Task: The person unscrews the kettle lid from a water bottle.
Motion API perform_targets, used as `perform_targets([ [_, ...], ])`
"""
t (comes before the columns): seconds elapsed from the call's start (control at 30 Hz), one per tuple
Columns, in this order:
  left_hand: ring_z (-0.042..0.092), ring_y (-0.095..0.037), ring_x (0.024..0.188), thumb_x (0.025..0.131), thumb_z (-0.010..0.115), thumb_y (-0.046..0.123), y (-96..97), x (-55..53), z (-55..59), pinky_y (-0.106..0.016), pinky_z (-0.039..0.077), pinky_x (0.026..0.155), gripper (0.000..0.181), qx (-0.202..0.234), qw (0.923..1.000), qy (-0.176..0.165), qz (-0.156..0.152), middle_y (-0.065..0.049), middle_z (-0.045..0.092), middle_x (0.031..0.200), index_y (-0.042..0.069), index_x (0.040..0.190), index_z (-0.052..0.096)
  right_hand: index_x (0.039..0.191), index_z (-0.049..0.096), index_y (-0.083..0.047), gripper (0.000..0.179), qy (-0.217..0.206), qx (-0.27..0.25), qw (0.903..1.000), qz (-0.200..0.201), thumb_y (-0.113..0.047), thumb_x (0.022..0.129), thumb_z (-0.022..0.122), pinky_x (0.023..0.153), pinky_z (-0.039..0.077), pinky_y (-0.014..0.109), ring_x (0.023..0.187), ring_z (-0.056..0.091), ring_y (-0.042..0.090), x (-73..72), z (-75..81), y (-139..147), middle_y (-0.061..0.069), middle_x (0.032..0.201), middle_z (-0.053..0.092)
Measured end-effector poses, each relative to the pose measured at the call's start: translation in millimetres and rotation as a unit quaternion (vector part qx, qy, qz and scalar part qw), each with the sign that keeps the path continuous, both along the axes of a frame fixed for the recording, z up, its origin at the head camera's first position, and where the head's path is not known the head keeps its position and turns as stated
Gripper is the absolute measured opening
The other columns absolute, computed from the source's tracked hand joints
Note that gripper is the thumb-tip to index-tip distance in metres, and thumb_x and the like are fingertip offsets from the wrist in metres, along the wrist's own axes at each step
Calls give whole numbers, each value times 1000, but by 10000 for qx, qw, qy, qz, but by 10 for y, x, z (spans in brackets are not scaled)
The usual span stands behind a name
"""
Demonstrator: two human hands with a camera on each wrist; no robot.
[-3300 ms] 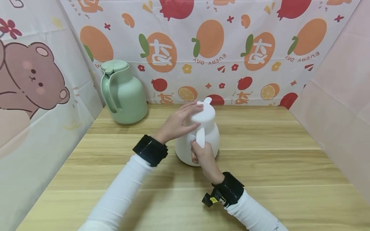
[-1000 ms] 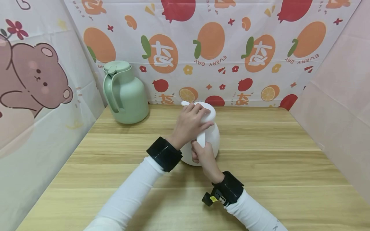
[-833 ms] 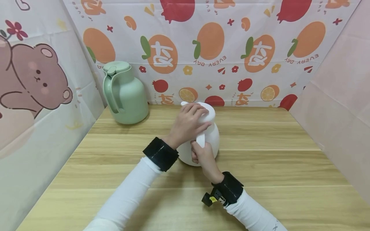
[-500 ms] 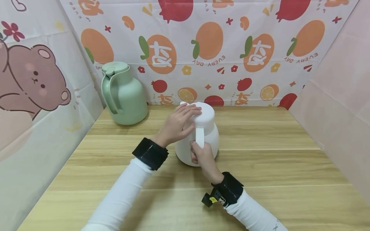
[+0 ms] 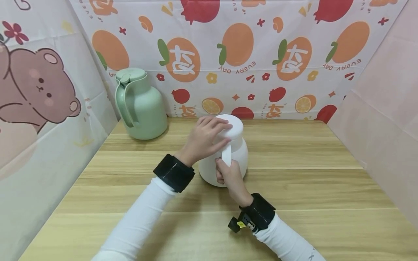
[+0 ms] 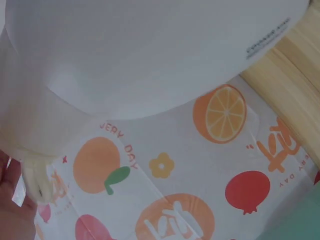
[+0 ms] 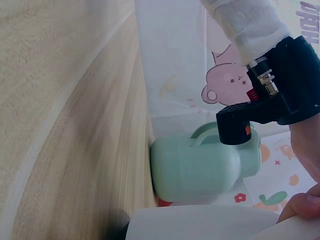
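Note:
A white thermos jug (image 5: 207, 171) stands upright on the wooden table in the head view, its body filling the top of the left wrist view. My left hand (image 5: 203, 139) grasps its round white lid (image 5: 236, 127), fingers over the top and thumb along the near edge. Part of that hand (image 6: 11, 215) shows beside a pale tab (image 6: 37, 182) at the lid in the left wrist view. My right hand (image 5: 231, 177) grips the jug's handle (image 5: 226, 155), curled round its lower part. The lid's tab is hidden behind my left hand in the head view.
A mint green thermos jug (image 5: 147, 112) stands at the table's back left corner, its handle facing forward left. Printed fruit cloth (image 5: 209, 54) hangs behind the table (image 5: 310, 181), with more cloth along both sides. A small camera (image 5: 234, 224) sticks out from my right wrist.
Over these frames the lid's tab turns from the back to the left, then drops out of sight. My left hand swings right, back left, then slightly right again. My right hand stays on the handle.

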State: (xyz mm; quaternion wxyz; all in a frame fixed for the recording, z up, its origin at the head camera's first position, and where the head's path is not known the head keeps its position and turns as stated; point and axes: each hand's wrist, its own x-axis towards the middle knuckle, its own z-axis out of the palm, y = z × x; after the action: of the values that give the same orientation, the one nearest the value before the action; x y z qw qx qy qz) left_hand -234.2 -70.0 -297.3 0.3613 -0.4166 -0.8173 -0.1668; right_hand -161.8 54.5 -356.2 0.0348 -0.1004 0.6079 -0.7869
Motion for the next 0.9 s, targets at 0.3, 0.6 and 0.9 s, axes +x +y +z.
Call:
perform_targets([
  [0.3,49,-28,103,81,69,34,23,18,11,-39,35,92,39,-132,9995,104,266,-12,59,108,6,108,64,52,35,-7,37,53,35,10000,-43,-8,88,46,41,21,22,40,26,10,-5,-23,-18,-1,44,31],
  [0.6,45,-27,118,83,63,18,-226,-17,-34,-36,31,101,35,407,9959,-683,-436,-13,56,121,2,114,58,53,35,-7,36,41,117,9999,-70,-9,87,45,41,22,23,40,26,12,-4,-36,-11,-1,44,30],
  [0.9,47,-27,108,79,73,23,-174,1,-50,-34,37,95,36,474,9980,-283,-308,-12,57,113,4,107,61,53,34,-7,36,52,69,10000,-46,-9,87,44,41,22,23,40,26,12,-2,-39,-13,0,44,29],
])
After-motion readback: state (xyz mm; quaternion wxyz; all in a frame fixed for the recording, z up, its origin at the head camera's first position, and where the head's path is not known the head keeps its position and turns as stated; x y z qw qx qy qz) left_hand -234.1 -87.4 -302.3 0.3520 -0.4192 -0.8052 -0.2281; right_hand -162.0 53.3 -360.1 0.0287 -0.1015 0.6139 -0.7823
